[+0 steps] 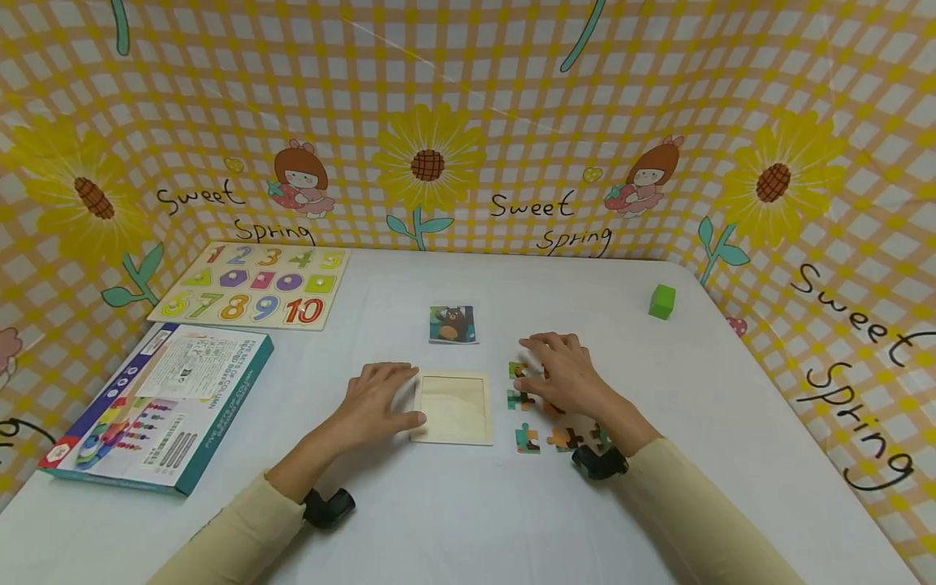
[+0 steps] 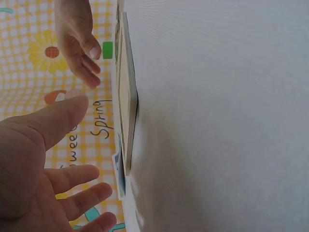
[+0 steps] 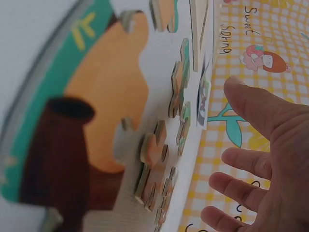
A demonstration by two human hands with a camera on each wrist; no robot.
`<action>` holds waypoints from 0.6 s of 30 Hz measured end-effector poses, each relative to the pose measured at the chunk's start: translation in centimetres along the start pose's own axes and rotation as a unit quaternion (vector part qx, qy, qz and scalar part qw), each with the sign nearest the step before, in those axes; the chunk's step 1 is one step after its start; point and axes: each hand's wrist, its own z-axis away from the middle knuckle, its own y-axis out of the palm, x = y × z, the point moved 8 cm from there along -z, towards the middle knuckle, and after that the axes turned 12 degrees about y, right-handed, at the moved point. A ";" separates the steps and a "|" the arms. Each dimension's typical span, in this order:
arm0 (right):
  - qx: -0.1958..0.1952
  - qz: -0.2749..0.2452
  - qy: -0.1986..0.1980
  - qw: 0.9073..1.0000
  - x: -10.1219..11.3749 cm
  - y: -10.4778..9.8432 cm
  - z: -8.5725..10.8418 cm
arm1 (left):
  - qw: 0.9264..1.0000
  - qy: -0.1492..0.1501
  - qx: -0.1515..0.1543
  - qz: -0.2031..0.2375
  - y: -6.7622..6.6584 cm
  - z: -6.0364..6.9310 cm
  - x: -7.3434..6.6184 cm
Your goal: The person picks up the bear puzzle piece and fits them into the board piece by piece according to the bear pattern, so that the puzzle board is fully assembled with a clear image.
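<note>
A square wooden puzzle tray (image 1: 455, 410) lies bare at the middle of the table. My left hand (image 1: 374, 410) is at the tray's left edge with fingers spread and holding nothing; whether it touches the rim I cannot tell. Several jigsaw pieces (image 1: 527, 439) with bear artwork are laid out to the right of the tray. Over them hovers my right hand (image 1: 569, 380), its fingers apart and its palm empty in the right wrist view. It hides some of the pieces. One large-looking piece (image 3: 104, 92) is close to the right wrist camera.
Behind the tray lies a small bear picture card (image 1: 452, 325). A number puzzle board (image 1: 249, 284) is at the back left, with a flat toy box (image 1: 161, 406) in front of it. A green block (image 1: 662, 301) stands at the back right, near the patterned cloth wall (image 1: 504, 122).
</note>
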 end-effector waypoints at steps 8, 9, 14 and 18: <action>0.007 0.000 0.009 1.000 -0.3 0.4 -0.4 | 1.000 -0.009 0.009 -0.003 0.6 -0.2 0.4; 0.008 -0.001 0.010 1.000 -0.3 0.4 -0.5 | 1.000 -0.009 0.010 -0.001 0.6 -0.2 0.4; 0.013 -0.005 0.014 1.000 -0.5 0.6 -0.5 | 1.000 -0.009 0.018 0.007 0.9 -0.2 0.7; 0.014 -0.011 0.012 1.000 -0.5 0.7 -0.6 | 1.000 -0.008 0.025 0.012 1.0 -0.2 0.9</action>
